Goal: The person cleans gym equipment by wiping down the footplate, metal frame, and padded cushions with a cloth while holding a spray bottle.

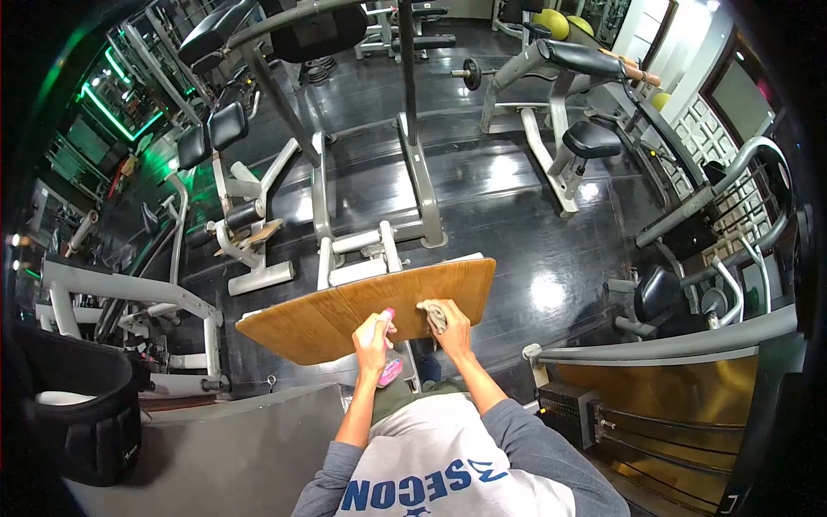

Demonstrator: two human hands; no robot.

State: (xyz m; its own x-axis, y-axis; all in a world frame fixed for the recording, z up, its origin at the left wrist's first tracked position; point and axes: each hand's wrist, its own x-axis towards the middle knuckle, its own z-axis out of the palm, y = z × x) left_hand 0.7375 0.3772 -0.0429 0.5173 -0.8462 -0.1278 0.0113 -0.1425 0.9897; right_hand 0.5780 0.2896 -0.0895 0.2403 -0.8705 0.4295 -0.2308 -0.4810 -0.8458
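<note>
Cloth [433, 315] sits bunched in the half-curled right hand [454, 327] over the wooden board [297, 323]; the left hand [372, 341] is wrapped round a pink-topped bottle [391, 372] at its near edge, neck hidden. Whether cloth touches wood, I can't tell.

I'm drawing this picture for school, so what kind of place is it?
It looks like a gym. You can see a black padded seat on a metal frame, a round black weight, and big yellow balls at the back.
</note>
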